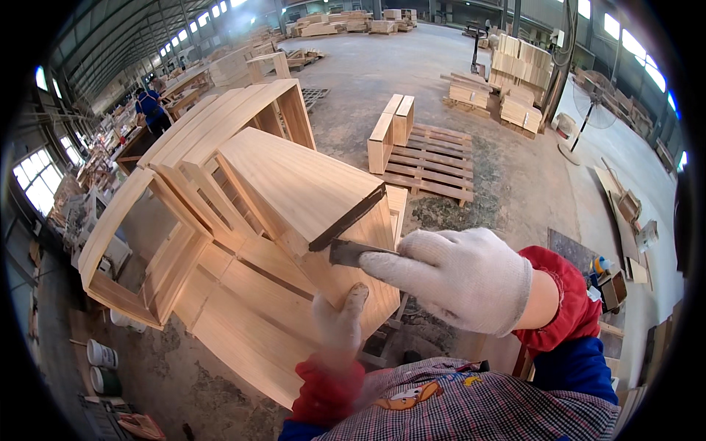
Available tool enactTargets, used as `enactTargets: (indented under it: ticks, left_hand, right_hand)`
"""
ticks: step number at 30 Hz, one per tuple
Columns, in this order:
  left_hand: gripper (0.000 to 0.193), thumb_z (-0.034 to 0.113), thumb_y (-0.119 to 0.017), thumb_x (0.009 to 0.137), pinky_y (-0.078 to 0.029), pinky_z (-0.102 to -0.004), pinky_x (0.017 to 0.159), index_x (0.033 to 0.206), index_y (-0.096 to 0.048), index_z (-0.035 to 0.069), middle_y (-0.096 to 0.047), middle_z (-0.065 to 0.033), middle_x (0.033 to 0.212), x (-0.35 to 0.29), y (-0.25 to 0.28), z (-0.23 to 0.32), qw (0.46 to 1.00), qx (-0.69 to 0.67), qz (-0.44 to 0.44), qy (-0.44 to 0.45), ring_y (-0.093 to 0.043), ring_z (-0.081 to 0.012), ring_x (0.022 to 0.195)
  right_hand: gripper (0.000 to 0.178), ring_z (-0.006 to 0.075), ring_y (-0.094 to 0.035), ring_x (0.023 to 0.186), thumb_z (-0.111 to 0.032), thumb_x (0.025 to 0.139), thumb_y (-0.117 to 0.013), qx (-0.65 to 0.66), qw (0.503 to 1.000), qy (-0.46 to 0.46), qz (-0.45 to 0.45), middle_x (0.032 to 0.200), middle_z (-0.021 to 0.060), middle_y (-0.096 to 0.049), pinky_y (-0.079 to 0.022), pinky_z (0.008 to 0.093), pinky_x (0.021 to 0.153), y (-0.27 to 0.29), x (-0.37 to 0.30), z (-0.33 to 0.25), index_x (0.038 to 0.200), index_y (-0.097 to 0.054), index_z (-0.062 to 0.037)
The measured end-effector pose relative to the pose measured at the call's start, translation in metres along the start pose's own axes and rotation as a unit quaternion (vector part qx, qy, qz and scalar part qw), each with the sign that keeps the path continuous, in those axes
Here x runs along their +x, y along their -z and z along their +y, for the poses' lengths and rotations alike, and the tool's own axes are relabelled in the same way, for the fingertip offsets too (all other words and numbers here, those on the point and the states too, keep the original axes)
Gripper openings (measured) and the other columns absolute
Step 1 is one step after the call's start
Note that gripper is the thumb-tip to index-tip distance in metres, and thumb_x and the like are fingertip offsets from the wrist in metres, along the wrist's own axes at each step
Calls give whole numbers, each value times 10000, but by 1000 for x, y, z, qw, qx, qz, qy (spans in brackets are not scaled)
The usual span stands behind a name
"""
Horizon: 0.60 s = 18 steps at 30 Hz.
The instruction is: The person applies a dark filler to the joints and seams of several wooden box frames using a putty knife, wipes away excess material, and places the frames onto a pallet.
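My right hand, in a white knit glove, pinches a thin dark flat blade that looks like a scraper. The blade's tip meets the near corner of a pale wooden box, possibly a drawer. A dark brown strip runs along the top edge of the box's near end. Lower down, my left hand, also gloved, holds the box by its near end, thumb against the wood; its other fingers are mostly hidden. Beneath the box lie several pale wooden frames.
Beyond the box stand more curved wooden frames. A slatted pallet with wooden frames is on the floor ahead. Stacked boards and a standing fan are at the right. Buckets stand at lower left; a person is farther back.
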<state>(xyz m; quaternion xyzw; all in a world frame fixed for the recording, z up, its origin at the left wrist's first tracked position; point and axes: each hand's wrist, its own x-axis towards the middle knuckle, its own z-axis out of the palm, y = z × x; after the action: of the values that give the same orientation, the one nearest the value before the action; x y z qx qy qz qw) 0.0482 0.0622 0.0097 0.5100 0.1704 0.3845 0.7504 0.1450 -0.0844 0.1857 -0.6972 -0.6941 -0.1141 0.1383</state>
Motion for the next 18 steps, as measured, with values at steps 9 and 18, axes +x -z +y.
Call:
enactTargets:
  ticks: [9,18]
  left_hand:
    - [193,44,-614,883,-458,-217,603,1037,-596,-72,-601,-24,837,0,2,-3,1000,14,-11,-16,-546,-82,677]
    - [380,24,-641,865,-507,-274,785,1210,-520,-77,-617,-102,1051,-1,7,0,1000,18,-3,20,-604,-153,893]
  right_hand:
    - [518,246,-677,763,-67,760,-669,-64,995,30,-69,901,93,-557,-566,318,573,10,19,-2,1244,-489,-37]
    - [455,287,-669,889,-46,779,-632,-153,980,-109,-62,996,131,-627,-566,357,725,22,-2,47,1224,-536,-36]
